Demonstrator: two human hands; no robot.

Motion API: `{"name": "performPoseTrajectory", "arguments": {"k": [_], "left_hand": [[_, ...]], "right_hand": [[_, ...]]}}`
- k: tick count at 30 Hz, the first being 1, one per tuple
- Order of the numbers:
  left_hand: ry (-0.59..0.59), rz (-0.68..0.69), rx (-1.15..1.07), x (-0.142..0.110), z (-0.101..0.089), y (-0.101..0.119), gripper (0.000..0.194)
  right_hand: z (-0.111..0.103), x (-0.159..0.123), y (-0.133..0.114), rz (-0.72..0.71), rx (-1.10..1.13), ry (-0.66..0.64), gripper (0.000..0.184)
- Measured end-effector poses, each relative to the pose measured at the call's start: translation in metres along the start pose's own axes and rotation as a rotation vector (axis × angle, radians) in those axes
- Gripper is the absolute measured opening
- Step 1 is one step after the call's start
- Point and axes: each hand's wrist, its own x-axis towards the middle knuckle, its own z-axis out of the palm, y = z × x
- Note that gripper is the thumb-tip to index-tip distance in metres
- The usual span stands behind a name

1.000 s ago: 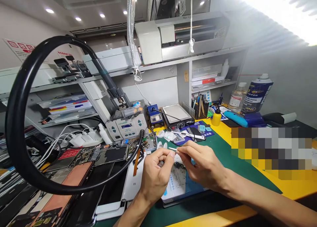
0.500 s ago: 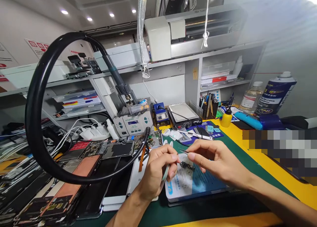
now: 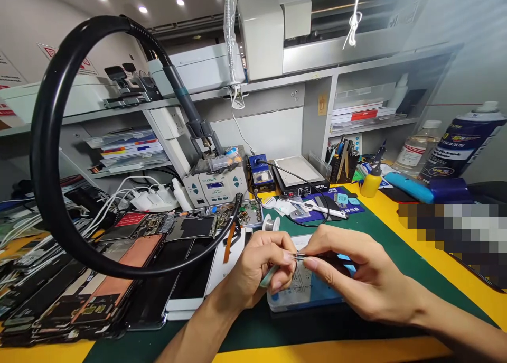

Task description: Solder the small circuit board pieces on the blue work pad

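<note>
My left hand (image 3: 263, 265) is closed, thumb and forefinger pinching something too small to make out. Part of a pale green object (image 3: 269, 276) shows in its curled fingers. My right hand (image 3: 356, 273) grips dark, slim tweezers (image 3: 301, 257), whose tips meet the left fingertips. Both hands are above a flat white-and-blue plastic case (image 3: 283, 301) on the green mat (image 3: 253, 331). The right hand covers much of the case's top.
A black hose (image 3: 39, 157) loops at left above stacked phone parts (image 3: 138, 254). Behind the hands are a solder spool (image 3: 271, 223), a heating plate (image 3: 297, 173) and a white pen-like tool (image 3: 332, 210). A yellow bottle (image 3: 370, 183) and spray can (image 3: 461, 143) stand at right.
The tweezers have moved left to meet the left fingertips; they were apart before. The small dark circuit board seen on the case is now hidden by my right hand. The view has tipped downward.
</note>
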Motion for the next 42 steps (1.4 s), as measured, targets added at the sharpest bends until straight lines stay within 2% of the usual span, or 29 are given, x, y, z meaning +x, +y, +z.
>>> {"name": "performPoseTrajectory", "arguments": {"k": [11, 21, 34, 38, 42], "left_hand": [[0.098, 0.078, 0.138, -0.0033, 0.0034, -0.0005, 0.013], [0.102, 0.096, 0.187, -0.0044, 0.0019, -0.0019, 0.011], [0.081, 0.059, 0.14, -0.0028, 0.0056, 0.0, 0.013], [0.073, 0.064, 0.166, -0.0035, 0.0066, 0.0005, 0.013], [0.103, 0.11, 0.247, -0.0032, 0.0081, 0.0003, 0.015]], "right_hand": [[-0.0003, 0.0, 0.0003, -0.032, -0.046, 0.049, 0.011], [0.0028, -0.0001, 0.0029, -0.034, -0.04, 0.045, 0.011], [0.0069, -0.0002, 0.0015, -0.062, -0.055, 0.105, 0.014], [0.006, -0.0023, 0.0002, 0.007, -0.02, 0.093, 0.013], [0.0056, -0.0013, 0.0002, 0.162, 0.075, 0.081, 0.015]]}}
